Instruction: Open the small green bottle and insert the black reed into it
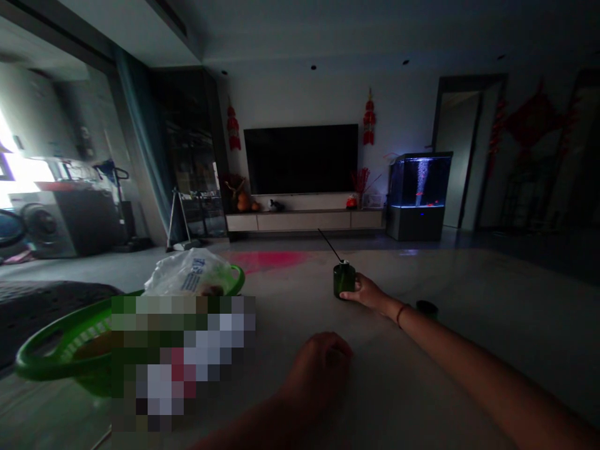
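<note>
A dark green glass reed diffuser bottle [344, 282] stands on the table, with one thin dark stick leaning out of its neck to the left. Around the bottle's right side and lower front, my right hand [364, 291] has its thumb and fingers closed. Nearer to me, my left hand [321, 362] rests low over the table with its fingers curled in; nothing shows in them, and the hand is in shadow. Just beyond my right wrist is a small dark round object [426, 309], partly hidden by the forearm.
At the left stands a green plastic basket [35, 362] with a white plastic bag [187, 272] in it. A blurred patch covers the basket's right part and some things beside it. A pinkish-red patch [269, 259] shows at the table's far edge. Further off is a lit aquarium [419, 194].
</note>
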Tool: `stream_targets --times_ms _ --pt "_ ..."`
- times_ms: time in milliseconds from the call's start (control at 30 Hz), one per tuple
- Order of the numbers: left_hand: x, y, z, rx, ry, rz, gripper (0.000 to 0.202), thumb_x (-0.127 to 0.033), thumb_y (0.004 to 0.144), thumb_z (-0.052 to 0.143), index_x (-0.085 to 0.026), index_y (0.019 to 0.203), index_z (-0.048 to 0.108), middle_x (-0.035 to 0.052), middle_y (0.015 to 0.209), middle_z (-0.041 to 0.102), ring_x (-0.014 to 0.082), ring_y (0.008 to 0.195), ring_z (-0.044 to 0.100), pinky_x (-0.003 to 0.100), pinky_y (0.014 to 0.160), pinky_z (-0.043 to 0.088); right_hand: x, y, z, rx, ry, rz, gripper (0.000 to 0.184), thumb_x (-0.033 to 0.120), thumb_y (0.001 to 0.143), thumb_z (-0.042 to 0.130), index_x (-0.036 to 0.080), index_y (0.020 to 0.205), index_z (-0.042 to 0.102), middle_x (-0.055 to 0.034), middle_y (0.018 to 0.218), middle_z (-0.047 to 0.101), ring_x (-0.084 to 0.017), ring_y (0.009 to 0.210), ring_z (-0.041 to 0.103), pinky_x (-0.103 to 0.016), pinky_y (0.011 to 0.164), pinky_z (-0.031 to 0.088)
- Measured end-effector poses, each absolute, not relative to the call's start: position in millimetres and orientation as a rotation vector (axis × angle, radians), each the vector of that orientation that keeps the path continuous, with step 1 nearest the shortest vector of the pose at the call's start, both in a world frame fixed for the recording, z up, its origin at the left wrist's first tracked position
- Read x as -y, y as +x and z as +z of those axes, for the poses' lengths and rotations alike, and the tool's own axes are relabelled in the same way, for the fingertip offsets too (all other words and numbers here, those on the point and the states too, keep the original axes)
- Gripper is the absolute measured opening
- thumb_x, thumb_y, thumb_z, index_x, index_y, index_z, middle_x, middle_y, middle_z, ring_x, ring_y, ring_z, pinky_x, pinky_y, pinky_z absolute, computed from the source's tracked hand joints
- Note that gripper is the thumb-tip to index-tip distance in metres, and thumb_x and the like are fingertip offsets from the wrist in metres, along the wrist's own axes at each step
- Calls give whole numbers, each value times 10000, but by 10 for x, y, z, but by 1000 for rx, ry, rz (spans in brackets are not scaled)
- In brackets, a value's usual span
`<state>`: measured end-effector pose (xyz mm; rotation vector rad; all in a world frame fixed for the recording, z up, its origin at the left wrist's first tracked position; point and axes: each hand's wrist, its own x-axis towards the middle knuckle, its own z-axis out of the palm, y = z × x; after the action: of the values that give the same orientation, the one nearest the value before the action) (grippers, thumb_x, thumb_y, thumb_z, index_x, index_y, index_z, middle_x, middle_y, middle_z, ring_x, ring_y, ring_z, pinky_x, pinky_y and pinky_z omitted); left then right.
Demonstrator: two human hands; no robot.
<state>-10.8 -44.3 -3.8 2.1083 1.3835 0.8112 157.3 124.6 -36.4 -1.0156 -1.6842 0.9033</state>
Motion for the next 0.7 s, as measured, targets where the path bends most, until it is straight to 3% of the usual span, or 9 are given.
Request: stream_targets --times_ms 400,700 --pt "459 -109 -10 -1352 2094 796 154 -187 702 458 -196 757 602 20 840 639 146 757 578 237 705 426 -1196 1532 -335 1745 -1279 595 653 463 497 708 192 1009 405 -63 956 567 -204 864 572 -324 731 435" --pt "460 -91 43 -1372 2074 738 166 -188 717 443 -177 792 591 23 855 627 137 762 566 231 711 423 -1235 1520 -377 1683 -1252 552 585 417 483 715 180 924 415 -50 911 558 -169 796 567 -283 678 435"
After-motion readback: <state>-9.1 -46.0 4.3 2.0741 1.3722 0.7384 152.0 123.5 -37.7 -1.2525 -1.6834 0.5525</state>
